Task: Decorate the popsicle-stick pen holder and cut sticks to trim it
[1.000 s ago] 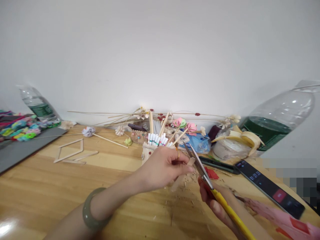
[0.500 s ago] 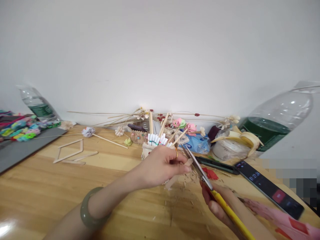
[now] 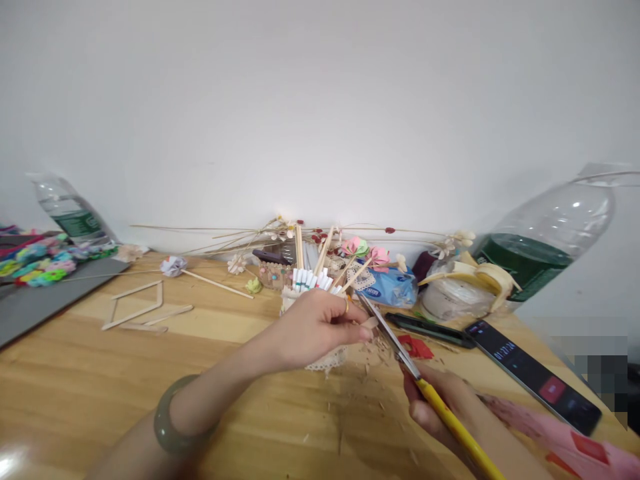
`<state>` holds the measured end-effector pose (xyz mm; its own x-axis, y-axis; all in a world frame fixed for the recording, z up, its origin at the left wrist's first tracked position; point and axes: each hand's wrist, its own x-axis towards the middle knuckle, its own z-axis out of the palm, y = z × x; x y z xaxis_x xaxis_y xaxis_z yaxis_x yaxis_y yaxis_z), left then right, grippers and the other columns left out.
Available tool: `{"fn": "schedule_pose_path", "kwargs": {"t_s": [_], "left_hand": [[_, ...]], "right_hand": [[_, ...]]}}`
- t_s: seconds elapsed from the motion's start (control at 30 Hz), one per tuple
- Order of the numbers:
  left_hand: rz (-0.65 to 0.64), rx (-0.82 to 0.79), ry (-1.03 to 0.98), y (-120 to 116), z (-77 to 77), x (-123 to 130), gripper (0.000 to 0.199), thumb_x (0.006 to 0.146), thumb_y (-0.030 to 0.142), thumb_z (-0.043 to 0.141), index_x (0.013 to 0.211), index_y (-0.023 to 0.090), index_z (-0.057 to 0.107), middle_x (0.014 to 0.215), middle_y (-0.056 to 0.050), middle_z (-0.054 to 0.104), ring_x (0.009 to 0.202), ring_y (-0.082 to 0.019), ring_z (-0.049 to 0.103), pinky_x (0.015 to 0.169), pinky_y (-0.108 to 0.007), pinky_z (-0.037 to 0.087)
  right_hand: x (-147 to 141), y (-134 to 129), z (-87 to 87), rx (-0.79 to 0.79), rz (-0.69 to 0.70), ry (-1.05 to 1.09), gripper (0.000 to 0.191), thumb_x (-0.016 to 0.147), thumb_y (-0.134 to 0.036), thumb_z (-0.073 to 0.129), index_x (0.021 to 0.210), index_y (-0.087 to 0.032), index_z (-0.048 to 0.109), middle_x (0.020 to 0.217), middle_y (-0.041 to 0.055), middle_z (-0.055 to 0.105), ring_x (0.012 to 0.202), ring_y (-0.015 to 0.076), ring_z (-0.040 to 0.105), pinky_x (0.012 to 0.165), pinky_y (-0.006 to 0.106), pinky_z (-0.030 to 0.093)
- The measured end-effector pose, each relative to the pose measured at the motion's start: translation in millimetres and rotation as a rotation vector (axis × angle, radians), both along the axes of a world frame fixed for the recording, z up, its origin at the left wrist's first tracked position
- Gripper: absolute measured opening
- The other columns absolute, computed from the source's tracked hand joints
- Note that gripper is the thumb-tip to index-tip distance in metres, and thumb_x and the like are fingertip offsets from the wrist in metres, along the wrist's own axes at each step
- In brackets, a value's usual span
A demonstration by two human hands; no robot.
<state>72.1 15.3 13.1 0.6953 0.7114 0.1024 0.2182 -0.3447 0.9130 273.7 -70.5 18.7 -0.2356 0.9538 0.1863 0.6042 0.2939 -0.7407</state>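
Note:
My left hand [image 3: 320, 330], with a ring on one finger and a bangle on the wrist, pinches a thin wooden craft stick [image 3: 371, 323] whose short end pokes out past the fingertips. In my right hand [image 3: 440, 393] are yellow-handled scissors [image 3: 400, 350], their blades pointing up and left beside the stick's end. The fingers of that hand are partly hidden by the handle. Below and between the hands, small wood scraps [image 3: 373, 373] are scattered on the table [image 3: 240, 413]. Behind my left hand stands a holder with white markers [image 3: 309, 280].
Several craft sticks [image 3: 135, 313] lie at left near a paper flower [image 3: 173, 266] on a stick. At right are a phone [image 3: 535, 377], a dark cutter [image 3: 430, 330], a red scrap [image 3: 415, 347], a blue tissue pack [image 3: 390, 287], a banana peel [image 3: 485, 277] and a large bottle [image 3: 545, 233].
The whole view has shifted slightly, moving things a little left. The stick's end sits at a different angle, and less of it shows below the left fingers. Both hands keep their grips.

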Motion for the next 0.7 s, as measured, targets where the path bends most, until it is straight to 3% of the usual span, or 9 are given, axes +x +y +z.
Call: {"fn": "schedule_pose_path", "kwargs": {"t_s": [0.1,0.17,0.27,0.33,0.4,0.57,0.63,0.7], "left_hand": [[0.003,-0.001,-0.022,1,-3.1,0,0.021,0.077,0.030,0.055,0.070,0.013,0.066,0.069,0.000,0.059,0.066,-0.012,0.050,0.065,-0.023,0.038],[0.023,-0.015,-0.055,3,-5.0,1,0.020,0.076,0.030,0.057,0.072,0.014,0.068,0.071,-0.001,0.063,0.068,-0.013,0.053,0.065,-0.023,0.039],[0.088,-0.055,-0.128,3,-5.8,4,0.021,0.073,0.032,0.059,0.073,0.014,0.070,0.071,-0.002,0.065,0.067,-0.013,0.054,0.063,-0.023,0.041],[0.124,-0.096,-0.189,2,-4.6,6,0.021,0.072,0.032,0.060,0.071,0.014,0.070,0.068,-0.002,0.065,0.067,-0.014,0.056,0.063,-0.023,0.042],[0.139,-0.138,-0.251,0,-3.2,8,0.017,0.071,0.029,0.061,0.065,0.014,0.068,0.061,-0.001,0.062,0.070,-0.014,0.057,0.066,-0.023,0.043],[0.126,-0.213,-0.337,-5,-5.4,11,0.018,0.071,0.029,0.064,0.062,0.014,0.061,0.053,0.003,0.053,0.057,-0.009,0.052,0.056,-0.019,0.041],[0.091,-0.251,-0.368,-6,-7.7,11,0.020,0.072,0.031,0.064,0.063,0.014,0.059,0.056,0.003,0.054,0.053,-0.006,0.050,0.052,-0.017,0.040],[0.072,-0.279,-0.393,-7,-9.1,11,0.020,0.073,0.030,0.065,0.065,0.013,0.059,0.058,0.003,0.057,0.053,-0.006,0.051,0.053,-0.016,0.041]], "right_hand": [[5,3,-16.7,-0.180,0.073,-0.005,0.044,0.076,-0.065,0.048,0.069,-0.023,0.058,0.055,0.0007,0.052,0.052,0.0180,0.051,0.047,0.027,0.042],[7,8,-33.5,-0.180,0.000,-0.006,0.042,0.076,-0.060,0.051,0.060,-0.022,0.049,0.050,-0.0007,0.047,0.046,0.0154,0.046,0.041,0.026,0.037],[13,15,-56.3,-0.146,-0.035,0.010,0.041,0.074,-0.059,0.054,0.061,-0.021,0.045,0.052,-0.0008,0.046,0.048,0.0145,0.044,0.041,0.025,0.036],[19,18,-64.7,-0.068,-0.050,0.051,0.043,0.075,-0.063,0.048,0.067,-0.021,0.048,0.056,0.0001,0.049,0.048,0.0146,0.045,0.041,0.025,0.037],[24,18,-67.2,0.061,-0.157,0.039,0.045,0.077,-0.064,0.043,0.075,-0.020,0.051,0.060,0.0012,0.052,0.050,0.0152,0.048,0.042,0.025,0.040],[20,13,-63.5,0.336,-0.520,-0.394,0.040,0.074,-0.061,0.053,0.071,-0.022,0.045,0.062,0.0008,0.054,0.050,0.0173,0.052,0.042,0.025,0.036],[18,12,-64.5,0.474,-0.564,-0.527,0.043,0.076,-0.064,0.049,0.068,-0.023,0.040,0.059,0.0002,0.051,0.049,0.0172,0.050,0.042,0.025,0.032],[18,13,-67.6,0.611,-0.520,-0.586,0.044,0.077,-0.064,0.049,0.068,-0.022,0.039,0.060,0.0001,0.050,0.049,0.0159,0.049,0.043,0.024,0.031]]}}
